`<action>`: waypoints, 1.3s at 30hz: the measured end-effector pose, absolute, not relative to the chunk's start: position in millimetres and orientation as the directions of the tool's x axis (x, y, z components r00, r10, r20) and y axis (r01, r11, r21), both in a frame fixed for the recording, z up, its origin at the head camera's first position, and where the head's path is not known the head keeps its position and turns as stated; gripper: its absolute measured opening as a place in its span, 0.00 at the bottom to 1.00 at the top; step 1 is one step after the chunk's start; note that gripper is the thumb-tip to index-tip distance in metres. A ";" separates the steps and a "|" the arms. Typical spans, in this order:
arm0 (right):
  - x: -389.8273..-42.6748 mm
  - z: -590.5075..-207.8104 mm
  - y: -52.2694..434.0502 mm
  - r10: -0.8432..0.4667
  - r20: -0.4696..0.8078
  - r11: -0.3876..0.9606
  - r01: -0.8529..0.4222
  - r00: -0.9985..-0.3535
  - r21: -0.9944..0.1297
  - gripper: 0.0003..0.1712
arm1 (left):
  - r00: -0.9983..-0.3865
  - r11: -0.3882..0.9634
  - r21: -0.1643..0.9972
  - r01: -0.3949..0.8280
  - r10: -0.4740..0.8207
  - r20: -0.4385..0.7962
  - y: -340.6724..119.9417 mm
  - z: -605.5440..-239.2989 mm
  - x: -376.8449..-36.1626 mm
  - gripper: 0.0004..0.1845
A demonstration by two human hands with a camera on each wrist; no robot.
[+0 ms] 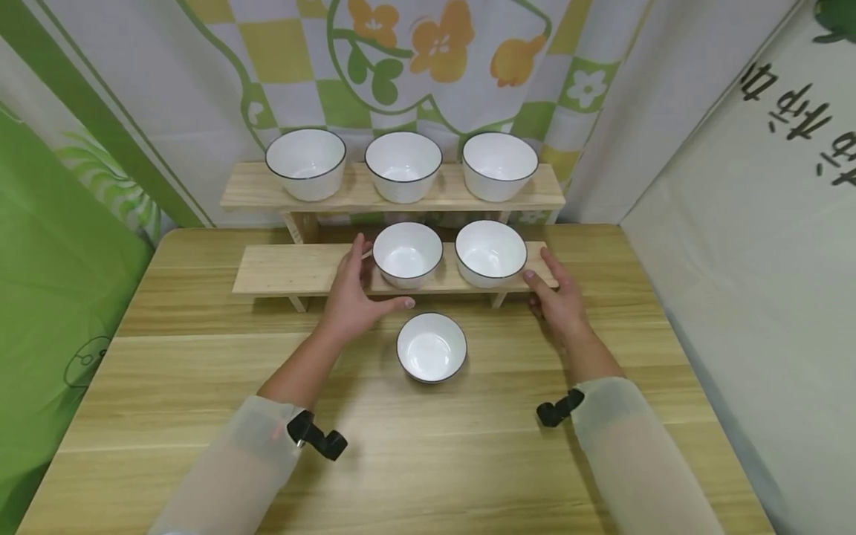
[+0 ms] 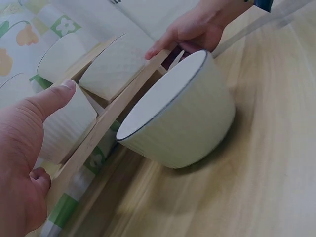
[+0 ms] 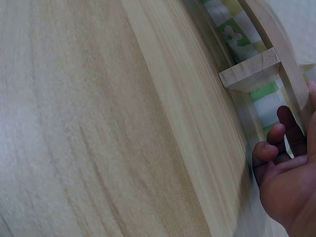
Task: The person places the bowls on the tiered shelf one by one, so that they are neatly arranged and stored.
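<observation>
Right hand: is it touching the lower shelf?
Touching. The head view shows the right hand with its fingers on the right end of the lower shelf.

The left third of the lower shelf [image 1: 281, 269] is bare, open from above and from the front. Its right part is taken by 2 bowls: the middle bowl [image 1: 407, 255] just beside the left hand [image 1: 352, 297], and the right bowl [image 1: 490, 253] near the right hand [image 1: 560, 297]. The upper shelf [image 1: 254, 192] carries 3 bowls with narrow gaps between them. On the worktop [image 1: 167, 357], 1 bowl [image 1: 431, 347] stands between the hands, close before the lower shelf; either side lies open.
</observation>
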State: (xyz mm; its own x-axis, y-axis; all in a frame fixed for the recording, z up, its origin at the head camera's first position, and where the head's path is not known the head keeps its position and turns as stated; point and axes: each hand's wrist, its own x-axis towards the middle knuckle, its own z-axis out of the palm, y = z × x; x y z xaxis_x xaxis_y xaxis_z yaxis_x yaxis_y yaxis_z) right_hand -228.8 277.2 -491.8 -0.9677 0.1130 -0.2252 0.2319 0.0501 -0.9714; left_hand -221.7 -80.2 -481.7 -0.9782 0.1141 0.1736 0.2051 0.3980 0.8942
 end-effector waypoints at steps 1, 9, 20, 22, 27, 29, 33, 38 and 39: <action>-228.9 -491.9 277.2 0.112 -0.226 0.046 0.232 -0.968 -0.972 0.42 | -0.977 0.387 0.898 0.210 0.117 0.178 -81.0 -482.1 -219.2 0.71; -229.5 -492.9 278.2 0.115 -0.231 0.024 0.235 -0.966 -0.972 0.42 | -0.965 0.330 0.908 0.258 0.124 0.229 -85.8 -482.8 -202.5 0.66; -229.4 -493.7 276.6 0.116 -0.223 0.022 0.227 -0.968 -0.974 0.42 | -0.958 0.297 0.911 0.285 0.115 0.263 -90.4 -484.6 -180.2 0.54; -229.7 -494.4 276.9 0.117 -0.223 0.010 0.226 -0.968 -0.974 0.42 | -0.953 0.287 0.909 0.301 0.130 0.275 -88.3 -479.4 -173.8 0.51; -229.7 -495.3 277.5 0.118 -0.229 -0.018 0.229 -0.966 -0.973 0.43 | -0.952 0.324 0.899 0.293 0.180 0.246 -83.4 -470.9 -158.6 0.45; -229.5 -495.0 277.0 0.125 -0.235 -0.019 0.235 -0.964 -0.972 0.43 | -0.952 0.341 0.895 0.287 0.204 0.228 -81.9 -471.7 -154.5 0.45; -229.5 -494.2 276.1 0.135 -0.246 -0.011 0.246 -0.960 -0.969 0.43 | -0.945 0.339 0.895 0.291 0.250 0.213 -78.9 -477.6 -149.5 0.47; -229.3 -493.1 276.1 0.135 -0.244 0.011 0.248 -0.960 -0.969 0.42 | -0.928 0.312 0.902 0.299 0.317 0.198 -74.8 -495.9 -150.2 0.53; -229.1 -493.0 276.2 0.135 -0.243 0.017 0.248 -0.961 -0.969 0.42 | -0.925 0.313 0.903 0.296 0.330 0.189 -74.0 -502.0 -151.4 0.54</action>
